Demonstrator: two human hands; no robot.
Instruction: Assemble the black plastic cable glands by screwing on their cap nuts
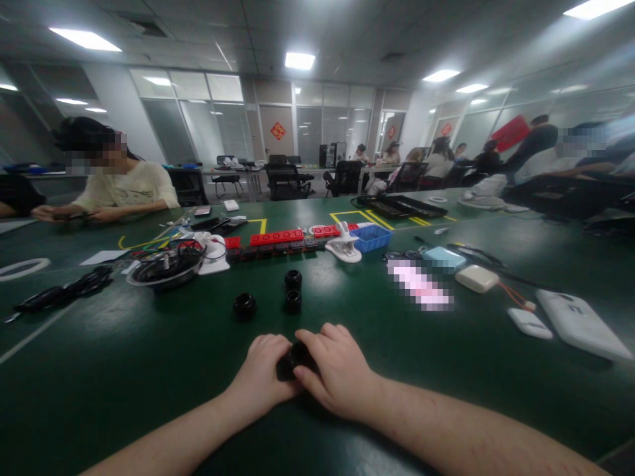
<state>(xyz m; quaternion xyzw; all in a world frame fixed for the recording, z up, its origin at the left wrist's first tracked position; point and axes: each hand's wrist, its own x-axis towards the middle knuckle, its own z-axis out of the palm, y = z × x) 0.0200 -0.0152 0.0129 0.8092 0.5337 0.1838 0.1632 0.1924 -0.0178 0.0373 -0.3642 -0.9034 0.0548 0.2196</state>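
My left hand [261,375] and my right hand [335,370] rest together on the green table [149,357], near its front edge. Both are closed around a small black round part [292,360] held between them; most of it is hidden by the fingers. Three similar black round parts lie just beyond: one [245,305] to the left, and two [293,279] [292,301] close together straight ahead.
A dish of black cables [165,268], red blocks [276,237], a blue basket [371,237] and a white clip [344,248] lie farther back. White devices [578,324] sit at right, a black cable [64,291] at left. Another person [116,182] sits at far left; others sit behind.
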